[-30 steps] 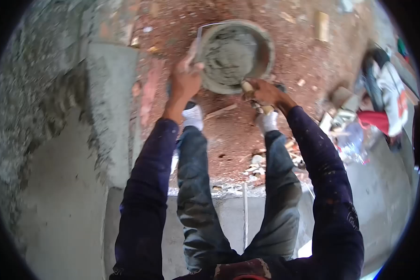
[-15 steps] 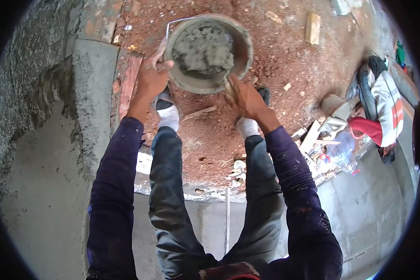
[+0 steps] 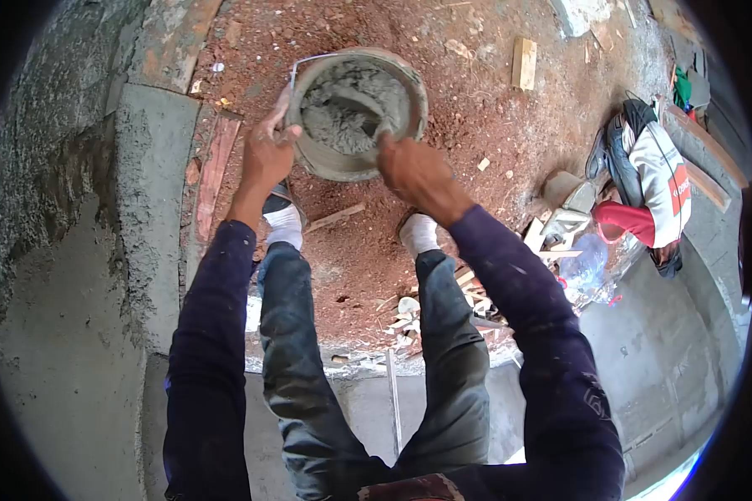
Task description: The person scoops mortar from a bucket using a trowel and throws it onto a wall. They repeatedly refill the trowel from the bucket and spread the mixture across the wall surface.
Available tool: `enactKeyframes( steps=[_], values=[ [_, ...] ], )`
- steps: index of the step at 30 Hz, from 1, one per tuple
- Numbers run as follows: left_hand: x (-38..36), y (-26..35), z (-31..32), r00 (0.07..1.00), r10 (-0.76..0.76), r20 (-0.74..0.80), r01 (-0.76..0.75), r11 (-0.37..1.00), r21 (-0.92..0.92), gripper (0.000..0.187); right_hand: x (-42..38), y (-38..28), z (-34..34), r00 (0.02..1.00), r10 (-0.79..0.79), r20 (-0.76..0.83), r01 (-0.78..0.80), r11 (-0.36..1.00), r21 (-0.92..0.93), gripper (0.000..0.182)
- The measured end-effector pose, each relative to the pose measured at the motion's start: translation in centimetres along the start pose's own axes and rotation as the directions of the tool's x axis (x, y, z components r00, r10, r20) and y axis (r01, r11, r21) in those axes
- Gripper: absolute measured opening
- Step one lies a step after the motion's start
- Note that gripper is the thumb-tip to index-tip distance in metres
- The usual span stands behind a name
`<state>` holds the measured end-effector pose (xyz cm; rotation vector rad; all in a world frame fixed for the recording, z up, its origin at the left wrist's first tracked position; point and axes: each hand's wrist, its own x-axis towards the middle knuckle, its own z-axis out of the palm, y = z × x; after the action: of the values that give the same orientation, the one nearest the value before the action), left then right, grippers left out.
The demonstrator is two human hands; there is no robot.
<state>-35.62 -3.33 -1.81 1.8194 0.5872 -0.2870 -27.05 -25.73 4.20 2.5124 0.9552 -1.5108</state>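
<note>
A round bucket (image 3: 342, 169) holds wet grey mortar (image 3: 384, 83) and sits on the red soil in front of my feet. My left hand (image 3: 269, 152) grips the bucket's left side, by the thin wire handle (image 3: 322, 57). My right hand (image 3: 418, 173) is closed around the handle of a trowel at the bucket's near right rim. The trowel's mortar-coated blade (image 3: 355, 103) lies in the mix, partly sunk in it. My fist hides most of the trowel's handle.
A plastered wall (image 3: 67, 334) and a concrete ledge (image 3: 150, 192) run along the left, beside a reddish board (image 3: 217, 175). Wood scraps and a plastic bottle (image 3: 589, 263) lie at right, near a white bag (image 3: 656, 167) and a wooden block (image 3: 524, 64).
My right hand has turned inward over the rim, and the trowel blade now shows in the mortar. The mortar's surface has shifted. The view has moved slightly, with the bucket lower and further left.
</note>
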Motion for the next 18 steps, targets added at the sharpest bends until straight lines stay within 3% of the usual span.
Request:
enactKeyframes(
  steps=[3,4,5,6,7,8,9,10,11,12,14,15,17,18],
  values=[
    [0.3,1.0,-0.6,0.997,-0.053,0.054,0.051,0.998,0.035,0.058,0.4,2.2,-1.6,0.996,0.078,-0.047,-0.073,0.993,0.093,0.029],
    [0.4,0.1,-0.1,0.999,0.044,0.0,-0.044,0.999,0.019,0.057,1.4,2.4,-1.1,0.993,0.026,-0.111,-0.024,1.0,0.017,0.025],
    [0.3,0.2,-0.1,0.999,0.044,0.004,-0.044,0.999,0.023,0.057,1.4,1.4,0.1,0.993,0.027,-0.111,-0.025,0.999,0.022,0.025],
    [0.2,0.5,-0.2,0.997,-0.074,0.029,0.07,0.991,0.114,0.057,1.1,-0.2,1.5,0.961,-0.116,-0.251,0.047,0.963,-0.265,0.023],
    [0.7,0.9,-0.4,0.983,-0.178,0.038,0.167,0.965,0.203,0.056,0.8,-1.2,2.6,0.893,-0.287,-0.348,0.057,0.837,-0.544,0.021],
    [0.6,0.4,-0.3,0.998,-0.07,0.0,0.069,0.992,0.107,0.056,-0.2,-1.4,3.8,0.764,-0.487,-0.423,0.081,0.723,-0.686,0.021],
    [0.6,0.0,0.1,0.998,-0.061,0.0,0.061,0.993,0.097,0.056,-1.2,-1.6,2.4,0.766,-0.485,-0.422,0.072,0.717,-0.693,0.021],
    [0.4,-0.5,0.6,0.998,-0.065,0.013,0.065,0.997,0.048,0.056,-2.5,-1.6,1.1,0.925,-0.243,-0.292,0.137,0.93,-0.341,0.021],
    [0.4,-0.9,0.6,0.997,-0.071,0.017,0.071,0.997,0.005,0.057,-3.4,-2.0,-0.6,0.996,-0.069,-0.053,0.072,0.995,0.068,0.022],
    [0.5,-1.1,0.4,0.998,-0.065,0.014,0.065,0.998,0.011,0.057,-4.2,-1.7,-2.2,0.996,-0.071,-0.062,0.075,0.995,0.069,0.022],
    [0.3,-1.3,0.7,1.0,0.016,-0.02,-0.015,0.999,0.047,0.057,-6.1,-0.5,-3.8,0.991,0.13,-0.032,-0.131,0.991,-0.024,0.026],
    [0.2,-1.2,0.7,1.0,0.015,-0.012,-0.014,0.999,0.05,0.057,-5.2,-0.2,-3.1,0.991,0.134,-0.029,-0.134,0.991,-0.017,0.026],
    [0.3,-0.5,0.6,1.0,-0.017,0.015,0.014,0.987,0.16,0.058,-1.3,1.1,-0.7,0.951,0.191,-0.241,-0.16,0.977,0.143,0.02],
    [0.0,-0.3,0.7,1.0,-0.011,0.025,0.006,0.987,0.161,0.058,0.7,-0.1,1.6,0.961,0.117,-0.251,-0.1,0.992,0.079,0.019]
  ],
)
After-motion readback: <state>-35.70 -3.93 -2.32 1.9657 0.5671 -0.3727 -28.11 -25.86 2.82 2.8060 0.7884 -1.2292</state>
